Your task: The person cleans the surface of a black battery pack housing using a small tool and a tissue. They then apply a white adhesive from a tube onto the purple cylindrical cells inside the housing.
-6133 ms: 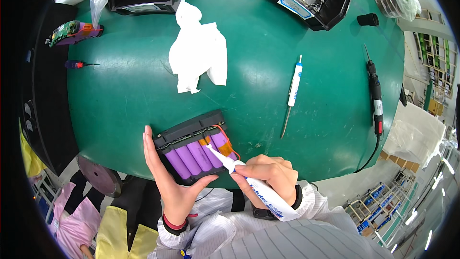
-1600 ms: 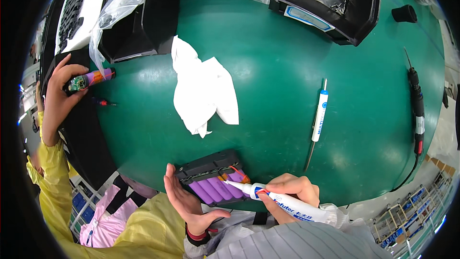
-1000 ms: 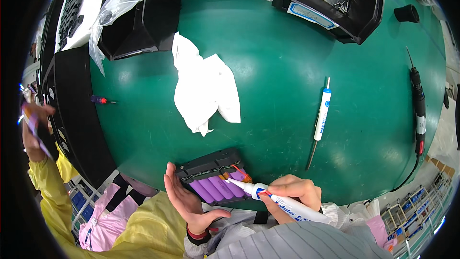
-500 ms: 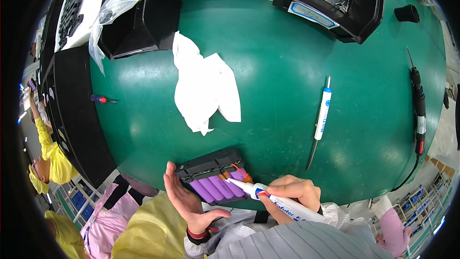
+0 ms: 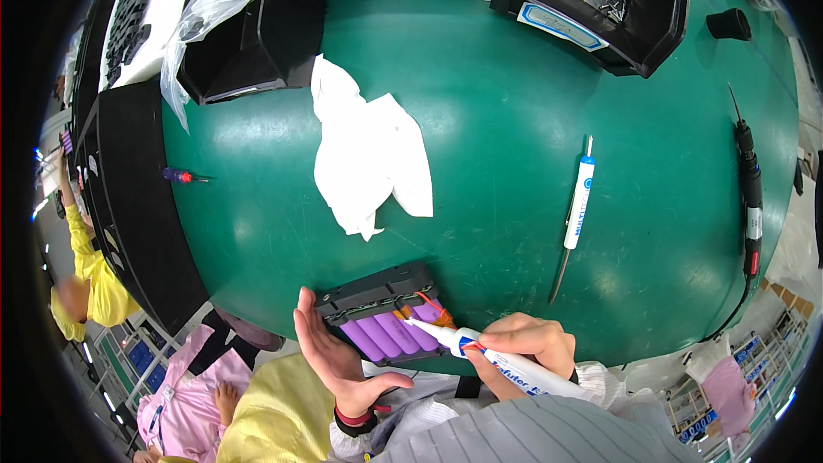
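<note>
A battery pack (image 5: 390,336) with purple cells, a black frame and a green circuit board strip stands near the front edge of the green table. Against its left end rests my left hand (image 5: 334,360), fingers stretched out and thumb apart. My right hand (image 5: 531,345) is closed around a white glue tube (image 5: 523,372) with blue print. The tube's long white nozzle (image 5: 426,328) points left, its tip at the cells beside orange tape and a red wire (image 5: 426,300). Whether the tip touches the pack, I cannot tell.
A crumpled white cloth (image 5: 369,154) lies beyond the pack. To the right are a white-handled screwdriver (image 5: 579,206) and a black electric screwdriver (image 5: 752,197). A small screwdriver (image 5: 177,175) lies left. Black bins (image 5: 591,9) line the back, one holding screws. Co-workers stand at the left.
My hands, the pack and the glue tube stay almost where they were. At the left, a co-worker in pink has shifted, and a pink sleeve at the lower right has moved.
</note>
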`<state>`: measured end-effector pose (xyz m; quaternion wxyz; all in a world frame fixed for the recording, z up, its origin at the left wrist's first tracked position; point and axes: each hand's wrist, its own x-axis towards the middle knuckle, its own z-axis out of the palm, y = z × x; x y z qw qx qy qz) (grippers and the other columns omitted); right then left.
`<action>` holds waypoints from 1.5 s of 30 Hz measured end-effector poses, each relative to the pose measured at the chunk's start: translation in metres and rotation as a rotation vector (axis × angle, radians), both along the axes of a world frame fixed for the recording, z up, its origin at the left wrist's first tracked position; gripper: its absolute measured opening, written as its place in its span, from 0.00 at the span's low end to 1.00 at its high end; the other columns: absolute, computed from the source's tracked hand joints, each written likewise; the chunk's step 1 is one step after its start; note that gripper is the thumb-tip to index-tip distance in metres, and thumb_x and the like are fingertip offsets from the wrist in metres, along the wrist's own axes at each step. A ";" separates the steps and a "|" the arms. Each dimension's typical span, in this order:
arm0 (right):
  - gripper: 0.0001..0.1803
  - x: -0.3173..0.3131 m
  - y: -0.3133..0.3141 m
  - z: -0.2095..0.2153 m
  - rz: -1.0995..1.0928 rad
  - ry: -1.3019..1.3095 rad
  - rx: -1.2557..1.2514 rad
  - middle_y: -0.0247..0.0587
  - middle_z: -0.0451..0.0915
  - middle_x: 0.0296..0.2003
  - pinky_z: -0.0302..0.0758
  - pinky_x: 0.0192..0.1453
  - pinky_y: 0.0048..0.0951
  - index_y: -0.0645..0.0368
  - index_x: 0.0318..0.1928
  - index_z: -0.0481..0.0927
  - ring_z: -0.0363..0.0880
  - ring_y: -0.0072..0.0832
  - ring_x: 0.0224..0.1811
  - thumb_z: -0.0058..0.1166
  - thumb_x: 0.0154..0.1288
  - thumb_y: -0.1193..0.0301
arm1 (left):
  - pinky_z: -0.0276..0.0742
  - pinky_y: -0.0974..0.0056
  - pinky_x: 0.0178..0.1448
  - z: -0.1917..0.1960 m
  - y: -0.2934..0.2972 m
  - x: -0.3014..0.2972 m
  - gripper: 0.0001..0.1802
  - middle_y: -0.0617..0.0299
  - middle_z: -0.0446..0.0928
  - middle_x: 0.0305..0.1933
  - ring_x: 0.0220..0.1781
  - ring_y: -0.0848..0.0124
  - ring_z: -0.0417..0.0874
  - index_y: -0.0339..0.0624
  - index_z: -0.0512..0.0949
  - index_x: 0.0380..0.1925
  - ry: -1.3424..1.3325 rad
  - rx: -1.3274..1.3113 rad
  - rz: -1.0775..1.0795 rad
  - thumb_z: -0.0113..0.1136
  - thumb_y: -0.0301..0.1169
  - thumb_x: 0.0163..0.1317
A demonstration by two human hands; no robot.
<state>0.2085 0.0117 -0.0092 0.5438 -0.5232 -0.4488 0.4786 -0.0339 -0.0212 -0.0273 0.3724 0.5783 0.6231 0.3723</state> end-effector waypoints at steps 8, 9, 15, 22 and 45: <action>0.20 -0.001 0.004 -0.002 -0.034 0.022 0.044 0.49 0.84 0.27 0.80 0.27 0.26 0.70 0.46 0.78 0.85 0.34 0.24 0.72 0.53 0.89 | 0.46 0.47 0.84 -0.001 0.003 0.000 0.91 0.31 0.48 0.82 0.85 0.45 0.51 0.28 0.42 0.79 -0.003 0.015 -0.015 0.86 0.65 0.23; 0.20 -0.001 0.004 -0.003 -0.035 0.021 0.047 0.49 0.84 0.27 0.80 0.27 0.26 0.71 0.46 0.78 0.85 0.34 0.24 0.72 0.53 0.89 | 0.46 0.47 0.84 -0.002 0.003 0.001 0.91 0.31 0.48 0.82 0.85 0.45 0.51 0.28 0.42 0.79 -0.004 0.016 -0.014 0.86 0.65 0.23; 0.19 -0.002 0.003 -0.002 -0.037 0.012 0.053 0.49 0.83 0.27 0.80 0.26 0.26 0.71 0.44 0.79 0.85 0.34 0.24 0.72 0.53 0.89 | 0.46 0.47 0.84 -0.002 0.002 0.000 0.91 0.31 0.48 0.82 0.85 0.45 0.51 0.27 0.42 0.79 -0.003 0.026 -0.003 0.86 0.65 0.23; 0.21 0.001 0.002 -0.001 0.000 -0.019 0.028 0.51 0.85 0.29 0.80 0.28 0.26 0.66 0.44 0.77 0.86 0.31 0.26 0.73 0.53 0.88 | 0.46 0.47 0.84 -0.002 0.003 -0.001 0.91 0.32 0.48 0.82 0.85 0.45 0.51 0.28 0.42 0.80 -0.004 0.021 -0.013 0.86 0.65 0.23; 0.19 -0.001 0.003 -0.002 -0.031 0.015 0.060 0.51 0.84 0.27 0.81 0.28 0.27 0.70 0.44 0.78 0.86 0.36 0.25 0.72 0.53 0.88 | 0.43 0.47 0.85 -0.001 0.002 0.001 0.91 0.33 0.47 0.83 0.85 0.46 0.50 0.29 0.41 0.80 -0.002 0.000 0.004 0.85 0.67 0.23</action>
